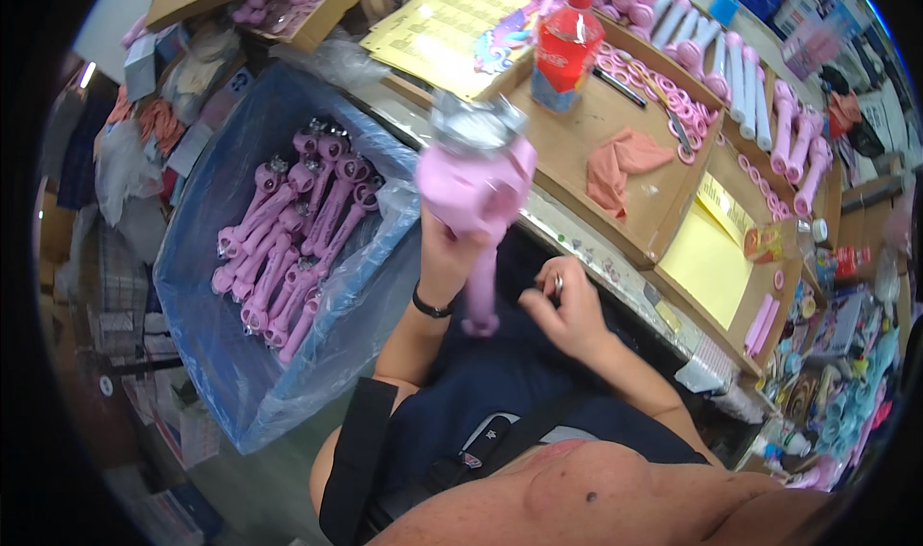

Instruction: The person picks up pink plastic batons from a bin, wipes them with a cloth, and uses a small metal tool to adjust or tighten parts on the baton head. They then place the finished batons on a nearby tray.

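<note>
My left hand point(447, 262) is wrapped round a pink toy wand point(478, 195), raised over my lap. The wand stands upright, with a wide round head, a blurred silvery top and a slim handle hanging down. To its right is my right hand point(569, 310), apart from the wand, with curled fingers and a silvery ring-like spot on one of them. Whatever may be inside those fingers is hidden. Beside my left arm, a large box lined with blue plastic point(197, 344) holds several similar pink wands point(303, 219) in a heap.
Along the bench, cardboard trays point(654, 253) hold a red-labelled bottle point(567, 51), an orange cloth point(620, 166), scissors point(673, 113), pink rings point(663, 75) and yellow sheets point(707, 277). White and pink handles point(745, 85) line the far side. Printed yellow sheets point(442, 22) lie at the back.
</note>
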